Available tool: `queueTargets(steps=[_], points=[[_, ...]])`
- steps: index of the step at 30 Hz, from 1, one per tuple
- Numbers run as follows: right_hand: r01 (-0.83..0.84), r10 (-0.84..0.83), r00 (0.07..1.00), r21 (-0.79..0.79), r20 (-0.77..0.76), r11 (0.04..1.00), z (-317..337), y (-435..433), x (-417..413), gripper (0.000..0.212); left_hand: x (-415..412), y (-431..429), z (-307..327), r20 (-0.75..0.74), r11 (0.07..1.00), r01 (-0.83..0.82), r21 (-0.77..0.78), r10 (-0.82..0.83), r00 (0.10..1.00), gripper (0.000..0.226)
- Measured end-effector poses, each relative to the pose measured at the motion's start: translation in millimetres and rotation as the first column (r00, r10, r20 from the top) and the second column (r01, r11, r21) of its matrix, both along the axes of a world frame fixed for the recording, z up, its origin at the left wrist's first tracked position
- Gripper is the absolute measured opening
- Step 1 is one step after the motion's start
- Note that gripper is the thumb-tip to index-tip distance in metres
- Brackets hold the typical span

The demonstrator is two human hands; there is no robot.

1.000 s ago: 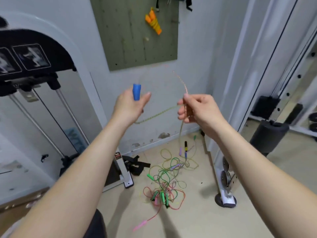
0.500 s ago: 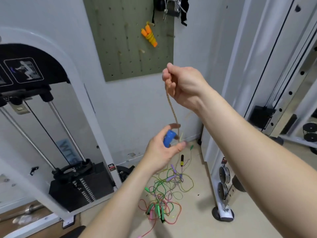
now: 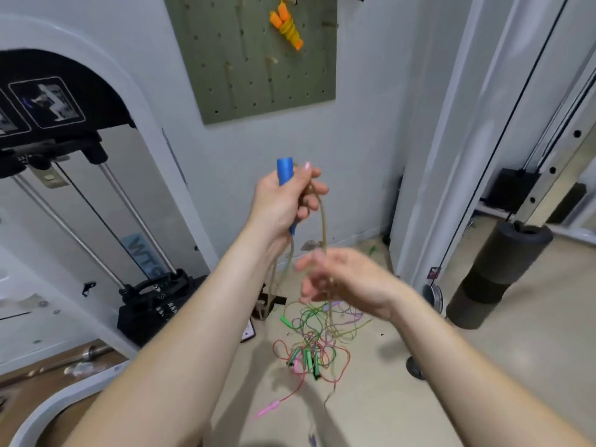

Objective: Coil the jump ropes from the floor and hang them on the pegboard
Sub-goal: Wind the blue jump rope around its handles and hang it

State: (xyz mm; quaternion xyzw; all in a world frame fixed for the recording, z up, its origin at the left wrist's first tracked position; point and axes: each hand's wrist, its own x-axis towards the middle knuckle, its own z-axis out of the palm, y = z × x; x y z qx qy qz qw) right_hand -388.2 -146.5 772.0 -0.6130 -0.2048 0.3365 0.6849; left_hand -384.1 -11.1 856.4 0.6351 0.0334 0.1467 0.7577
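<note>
Jump rope in hand (image 3: 323,221): tan cord, draped over the left fingers and hanging in loops below the fist, in the middle of the scene; one strand drops toward the floor.
Blue handle (image 3: 285,171): upright, its top standing above the fist and its lower tip showing under the palm.
Left hand (image 3: 283,201): wrapped round the blue handle, with the cord caught under the curled fingers.
Right hand (image 3: 342,279): lower and nearer, at the hanging strand (heavily motion-blurred); the fingers are bent about the cord, but whether they pinch it I cannot tell.
Floor pile (image 3: 316,337): a tangle of green, red, purple and yellow ropes on the beige floor below the hands, green handles (image 3: 306,356) bunched at its near side, a pink handle (image 3: 269,408) trailing nearer and left.
Pegboard (image 3: 254,59): olive green, on the far wall.
Orange rope (image 3: 287,25): coiled, bound in yellow cord, hanging near the pegboard's top.
Weight machine (image 3: 80,156): far left.
Foam roller (image 3: 503,269): black, right.
</note>
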Motion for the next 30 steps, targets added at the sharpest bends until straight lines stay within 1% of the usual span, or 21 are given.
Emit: queueTargets(steps=[3,4,6,8,9,10,11,12,13,14,16,17,18,20,21,23,24,25,27,28,30], points=[[0.147,-0.152,0.985,-0.058,-0.087,0.987,-59,-9,-13,0.020,9,15,7,0.026,0.994,-0.109,0.024,0.108,0.994,0.019],[0.155,-0.169,0.982,-0.145,-0.084,0.977,-74,-15,-16,0.020,12,24,11,0.040,0.988,-0.151,-0.002,0.151,0.988,0.018],[0.054,-0.080,0.995,-0.348,-0.060,0.936,-91,-27,-22,0.027,19,40,17,0.033,0.980,-0.197,-0.039,0.199,0.980,0.018],[-0.029,-0.010,0.996,-0.428,-0.088,0.903,-86,-29,-25,0.035,22,51,12,-0.075,0.984,-0.162,0.077,0.168,0.983,0.023],[-0.023,-0.014,0.996,-0.412,-0.087,0.911,-75,-26,-26,0.036,20,53,2,-0.169,0.971,-0.100,0.218,0.139,0.976,0.026],[0.001,-0.034,0.996,-0.355,-0.087,0.935,-59,-20,-26,0.036,14,53,-11,-0.267,0.912,-0.010,0.410,0.131,0.955,0.030],[0.051,-0.081,0.991,-0.269,-0.104,0.962,-43,-13,-23,0.036,5,53,-26,-0.337,0.791,0.080,0.606,0.164,0.927,0.034],[0.117,-0.140,0.981,-0.167,-0.137,0.979,-27,-6,-19,0.036,-6,53,-41,-0.352,0.652,0.131,0.747,0.221,0.909,0.036],[0.190,-0.200,0.961,-0.069,-0.192,0.979,-13,1,-14,0.036,-19,51,-55,-0.303,0.567,0.102,0.818,0.273,0.913,0.037],[0.261,-0.246,0.929,0.018,-0.278,0.965,-2,7,-8,0.035,-35,48,-67,-0.223,0.578,0.019,0.816,0.283,0.933,0.032],[0.369,-0.268,0.841,0.135,-0.471,0.920,15,19,6,0.033,-68,37,-84,-0.159,0.816,-0.068,0.575,0.193,0.968,0.026],[0.403,-0.265,0.804,0.159,-0.533,0.902,22,26,11,0.033,-81,29,-90,-0.223,0.919,0.026,0.394,0.068,0.973,0.035],[0.425,-0.266,0.783,0.171,-0.562,0.889,28,32,15,0.034,-93,21,-99,-0.304,0.950,0.189,0.247,-0.110,0.946,0.039],[0.493,-0.322,0.762,0.180,-0.562,0.851,42,43,26,0.036,-115,5,-120,-0.399,0.879,0.467,0.092,-0.397,0.827,0.029],[0.563,-0.365,0.730,0.205,-0.579,0.801,50,44,33,0.037,-122,2,-129,-0.421,0.850,0.524,0.055,-0.457,0.784,0.023],[0.715,-0.486,0.642,0.235,-0.593,0.658,60,39,52,0.036,-128,5,-141,-0.455,0.841,0.534,0.084,-0.444,0.772,0.019],[0.747,-0.573,0.624,0.191,-0.531,0.637,58,33,61,0.036,-127,9,-143,-0.472,0.833,0.529,0.163,-0.405,0.783,0.021],[0.739,-0.650,0.636,0.084,-0.417,0.669,53,27,66,0.035,-126,11,-142,-0.477,0.816,0.522,0.249,-0.366,0.799,0.022],[0.600,-0.625,0.764,-0.178,-0.161,0.780,31,15,60,0.037,-116,10,-126,-0.418,0.843,0.455,0.289,-0.316,0.852,0.024],[0.517,-0.561,0.821,-0.280,-0.105,0.809,19,10,50,0.040,-107,8,-114,-0.369,0.888,0.384,0.253,-0.278,0.887,0.025],[0.406,-0.470,0.877,-0.368,-0.100,0.836,1,1,25,0.054,-83,5,-89,-0.277,0.967,0.231,0.109,-0.193,0.941,0.025]])
